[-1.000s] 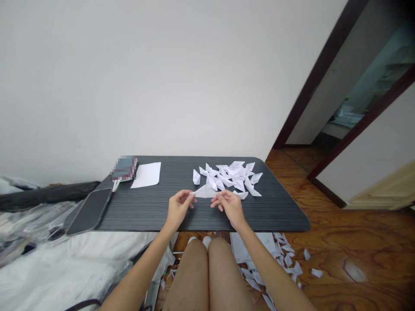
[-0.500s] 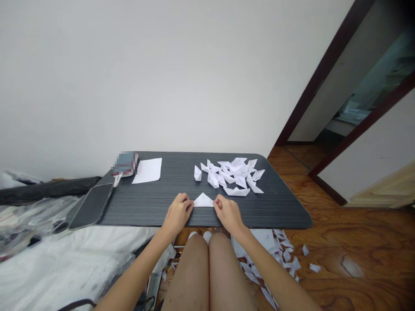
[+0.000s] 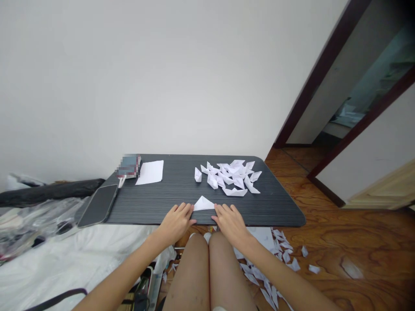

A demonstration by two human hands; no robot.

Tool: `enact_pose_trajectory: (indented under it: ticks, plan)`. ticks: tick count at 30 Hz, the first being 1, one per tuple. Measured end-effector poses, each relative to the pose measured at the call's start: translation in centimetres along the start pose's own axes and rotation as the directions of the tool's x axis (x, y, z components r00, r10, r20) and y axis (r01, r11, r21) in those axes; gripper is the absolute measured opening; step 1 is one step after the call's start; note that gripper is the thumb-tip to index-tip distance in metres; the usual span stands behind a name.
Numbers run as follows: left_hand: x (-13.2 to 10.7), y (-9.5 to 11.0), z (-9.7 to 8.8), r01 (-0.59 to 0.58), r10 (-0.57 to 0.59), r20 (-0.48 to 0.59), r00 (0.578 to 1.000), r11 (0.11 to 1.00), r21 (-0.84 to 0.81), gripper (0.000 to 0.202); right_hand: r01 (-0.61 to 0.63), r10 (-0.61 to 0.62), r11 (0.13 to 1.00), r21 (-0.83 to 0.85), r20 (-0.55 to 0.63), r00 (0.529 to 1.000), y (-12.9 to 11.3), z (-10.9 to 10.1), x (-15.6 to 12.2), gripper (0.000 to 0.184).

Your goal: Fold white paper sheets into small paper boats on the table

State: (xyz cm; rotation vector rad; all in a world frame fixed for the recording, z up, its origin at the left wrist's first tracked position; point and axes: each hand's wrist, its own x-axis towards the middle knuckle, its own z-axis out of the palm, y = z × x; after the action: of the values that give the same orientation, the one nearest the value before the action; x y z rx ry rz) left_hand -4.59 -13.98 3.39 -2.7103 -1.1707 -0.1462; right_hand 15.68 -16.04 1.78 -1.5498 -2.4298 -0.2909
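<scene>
A small white folded paper [image 3: 203, 204] lies on the dark table near its front edge, its peak pointing away from me. My left hand [image 3: 177, 221] lies over the paper's left corner, fingers stretched flat and thumb apart. At the opposite corner rests my right hand [image 3: 231, 221], its fingers likewise laid out and its thumb off to the side. Both fingertips cover the paper's ends. Just beyond, several folded paper boats [image 3: 235, 172] sit in a cluster, and one boat [image 3: 198, 175] stands a little to the left of them.
White paper sheets [image 3: 150, 172] lie at the table's back left beside a blurred-out item [image 3: 129, 166]. A phone-like dark slab [image 3: 99, 205] rests on the left edge. More folded papers [image 3: 285, 250] are scattered on the wooden floor [image 3: 356, 242] below the table [image 3: 279, 211].
Both hands have gone from pinching the paper's ends to lying flatter over them, thumbs now spread away from the fingers. The view has shifted slightly.
</scene>
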Motion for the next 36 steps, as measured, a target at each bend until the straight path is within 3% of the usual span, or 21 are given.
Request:
enact_pose_trajectory:
  ticks: [4, 8, 12, 17, 22, 26, 30, 33, 36]
  plan:
    - [1.4, 0.8, -0.5, 0.027, -0.026, 0.013, 1.000, 0.998, -0.062, 0.032, 0.035, -0.035, 0.999, 0.016, -0.026, 0.999, 0.2, -0.4, 0.4, 0.023]
    - [3.7, 1.3, -0.5, 0.132, -0.125, 0.074, 0.989, 0.987, -0.097, 0.033, 0.037, -0.034, 0.996, 0.081, -0.034, 0.999, 0.3, -1.0, 0.6, 0.021]
    - [4.6, 1.3, 0.0, 0.154, -0.144, 0.092, 0.985, 0.982, -0.106, 0.035, -0.065, 0.098, 0.946, 0.317, -0.089, 0.991, 0.4, -0.6, 0.8, 0.024]
    - [4.3, 0.9, 0.2, 0.147, -0.134, 0.101, 0.986, 0.979, -0.138, 0.034, -0.261, 0.374, 0.787, 0.559, -0.096, 0.923, 0.4, 0.9, 1.8, 0.026]
    - [4.3, 1.0, 0.3, 0.214, -0.221, -0.010, 0.975, 0.954, -0.208, 0.028, -0.313, 0.396, 0.749, 0.584, -0.016, 0.918, -0.2, 1.7, 3.9, 0.018]
    - [4.9, 0.7, 0.2, 0.255, -0.274, -0.045, 0.961, 0.935, -0.246, 0.045, -0.319, 0.397, 0.724, 0.611, 0.008, 0.918, -0.4, 1.9, 4.7, 0.020]
    - [6.1, -0.5, -0.2, 0.182, -0.188, -0.015, 0.982, 0.964, -0.194, 0.060, -0.329, 0.424, 0.722, 0.609, -0.014, 0.905, -0.2, 1.8, 4.1, 0.023]
    - [7.2, -1.3, -0.3, 0.064, -0.061, 0.017, 0.998, 0.983, -0.172, 0.053, -0.343, 0.455, 0.721, 0.602, -0.038, 0.890, 0.1, 1.5, 3.3, 0.026]
    - [7.9, -1.7, 0.0, 0.018, -0.013, 0.032, 0.999, 0.984, -0.179, 0.038, -0.335, 0.448, 0.722, 0.605, -0.040, 0.893, 0.2, 1.2, 2.6, 0.027]
